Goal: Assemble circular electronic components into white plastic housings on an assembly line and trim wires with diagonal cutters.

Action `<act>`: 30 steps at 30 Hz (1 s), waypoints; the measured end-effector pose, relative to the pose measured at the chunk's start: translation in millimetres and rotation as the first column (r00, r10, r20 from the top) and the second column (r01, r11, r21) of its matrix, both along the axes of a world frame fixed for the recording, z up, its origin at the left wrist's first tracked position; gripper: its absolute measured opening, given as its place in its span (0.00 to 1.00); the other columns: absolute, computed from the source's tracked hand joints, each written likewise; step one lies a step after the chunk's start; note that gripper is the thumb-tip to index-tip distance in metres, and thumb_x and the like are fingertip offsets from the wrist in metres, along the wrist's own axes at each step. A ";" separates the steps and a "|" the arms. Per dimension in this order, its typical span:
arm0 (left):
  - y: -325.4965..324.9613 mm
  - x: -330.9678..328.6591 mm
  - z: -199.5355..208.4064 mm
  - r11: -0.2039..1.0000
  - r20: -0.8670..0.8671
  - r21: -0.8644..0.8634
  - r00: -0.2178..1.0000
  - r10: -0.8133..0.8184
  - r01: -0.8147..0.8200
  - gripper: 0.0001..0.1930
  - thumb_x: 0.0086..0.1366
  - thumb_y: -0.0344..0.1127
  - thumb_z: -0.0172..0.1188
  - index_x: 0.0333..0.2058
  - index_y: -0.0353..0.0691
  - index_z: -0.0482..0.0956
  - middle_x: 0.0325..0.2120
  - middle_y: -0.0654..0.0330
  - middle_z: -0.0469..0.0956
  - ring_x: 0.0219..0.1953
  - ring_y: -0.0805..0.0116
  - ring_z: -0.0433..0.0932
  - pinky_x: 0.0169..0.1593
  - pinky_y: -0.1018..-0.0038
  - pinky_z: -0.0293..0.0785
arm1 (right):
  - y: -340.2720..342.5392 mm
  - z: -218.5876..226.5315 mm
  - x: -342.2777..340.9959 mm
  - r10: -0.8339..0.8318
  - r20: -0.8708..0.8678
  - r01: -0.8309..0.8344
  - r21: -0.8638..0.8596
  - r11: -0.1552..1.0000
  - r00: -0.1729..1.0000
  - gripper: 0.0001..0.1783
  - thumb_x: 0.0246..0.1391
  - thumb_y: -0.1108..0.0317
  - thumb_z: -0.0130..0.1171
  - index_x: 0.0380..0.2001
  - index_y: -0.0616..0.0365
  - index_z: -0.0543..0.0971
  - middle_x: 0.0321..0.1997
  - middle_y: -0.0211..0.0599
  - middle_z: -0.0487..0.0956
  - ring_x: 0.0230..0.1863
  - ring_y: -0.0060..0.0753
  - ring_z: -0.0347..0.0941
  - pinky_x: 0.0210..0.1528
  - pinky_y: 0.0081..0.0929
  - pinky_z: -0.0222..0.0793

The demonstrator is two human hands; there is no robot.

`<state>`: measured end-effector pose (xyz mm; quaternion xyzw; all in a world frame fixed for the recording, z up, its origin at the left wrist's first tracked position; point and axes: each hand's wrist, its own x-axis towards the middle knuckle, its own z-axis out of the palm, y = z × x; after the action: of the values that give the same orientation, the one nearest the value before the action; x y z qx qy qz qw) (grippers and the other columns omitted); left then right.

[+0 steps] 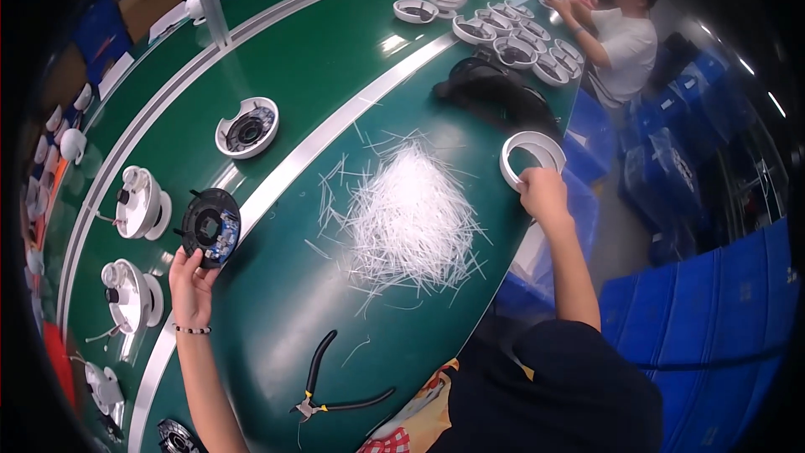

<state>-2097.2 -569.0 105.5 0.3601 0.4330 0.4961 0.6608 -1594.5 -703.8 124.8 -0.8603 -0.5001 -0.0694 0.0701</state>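
My left hand (193, 285) grips the lower edge of a round black disc with a blue circuit board (211, 228), held up over the metal strip at the left. On the far right, my right hand (543, 191) is closed on the rim of a white ring-shaped housing (549, 149), near the table edge. Between the hands, a heap of thin white plastic strips (415, 214) lies on the green table. Cutting pliers with black handles (312, 403) rest spread apart nearer to me.
Several white housings with black inserts (513, 52) cluster at the far right, near a co-worker (625, 42). One similar housing (248, 127) sits on the green belt. White lamp-like units (138, 205) stand along the left. A black bundle (495, 92) lies beyond the heap; blue crates (704, 310) fill the right.
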 end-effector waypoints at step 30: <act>-142.2 -62.7 -39.3 0.779 0.125 0.099 0.785 0.607 -0.619 0.20 0.56 0.19 0.46 0.47 0.37 0.53 0.45 0.56 0.64 0.46 0.67 0.69 0.45 0.70 0.73 | 62.7 19.5 -349.2 0.973 -0.218 -0.982 0.155 0.107 0.072 0.51 0.16 0.41 0.69 0.48 0.58 0.67 0.59 0.54 0.54 0.61 0.59 0.45 0.58 0.47 0.48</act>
<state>-2159.9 -711.2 66.2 0.2213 0.4631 0.7272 0.4558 -1943.7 -641.1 144.3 -0.3061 -0.9324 0.1195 0.1505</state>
